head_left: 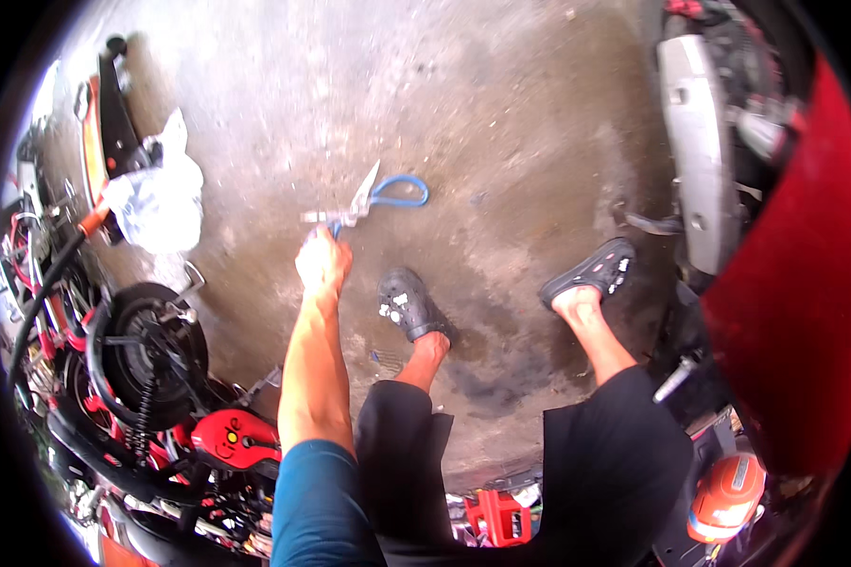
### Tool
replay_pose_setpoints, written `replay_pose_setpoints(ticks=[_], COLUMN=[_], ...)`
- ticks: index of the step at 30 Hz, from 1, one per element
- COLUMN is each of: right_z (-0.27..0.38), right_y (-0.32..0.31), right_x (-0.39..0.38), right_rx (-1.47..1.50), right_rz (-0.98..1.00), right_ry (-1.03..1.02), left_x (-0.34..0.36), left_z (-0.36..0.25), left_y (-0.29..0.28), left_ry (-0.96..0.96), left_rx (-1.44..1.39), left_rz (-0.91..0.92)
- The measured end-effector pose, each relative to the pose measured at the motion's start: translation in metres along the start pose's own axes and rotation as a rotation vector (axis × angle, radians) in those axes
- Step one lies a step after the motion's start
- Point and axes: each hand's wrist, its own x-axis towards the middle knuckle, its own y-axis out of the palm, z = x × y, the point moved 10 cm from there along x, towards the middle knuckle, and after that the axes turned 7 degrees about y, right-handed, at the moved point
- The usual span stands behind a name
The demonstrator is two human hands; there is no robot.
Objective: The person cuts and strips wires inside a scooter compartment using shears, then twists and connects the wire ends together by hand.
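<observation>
Open scissors [355,212], 1 handle in the fist
Left hand [323,265] has its fingers clamped round 1 blue handle, ahead and to the left of the left clog [406,298]. The other loop [424,193] hangs free and the 2 blades are spread, so imo grip snugly and aim the tips away from that clog. Right hand's out of view, can't tell its fingers.

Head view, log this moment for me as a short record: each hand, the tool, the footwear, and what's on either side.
Left hand: grip closed on one blue handle of the scissors
Scissors: blades spread apart, other blue handle loop free
Right hand: out of view
Footwear: dark clogs on stained floor
Left side: white plastic bag, black wheel
Right side: large red panel
</observation>
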Motion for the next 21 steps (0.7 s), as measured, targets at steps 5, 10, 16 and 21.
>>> replay_pose_setpoints(ticks=[5, 10, 16, 21], right_z=[0.085, 0.102, 0.164, 0.156], right_y=[-0.291, -0.390, -0.280, -0.338], right_x=[-0.033, -0.124, -0.333, -0.335], right_rx=[0.320, 0.712, 0.867, 1.344], right_rz=[-0.240, -0.248, 0.603, 0.780], right_ry=[0.067, -0.179, -0.389, -0.550], left_x=[-0.110, -0.269, -0.393, -0.454], left_z=[-0.037, -0.069, -0.240, -0.350], left_y=[-0.077, -0.254, -0.424, -0.461], left_ry=[-0.080, 0.278, 0.930, 1.109], left_rx=[-0.132, -0.410, -0.397, -0.186], left_rz=[-0.066, -0.539, -0.732, -0.680])
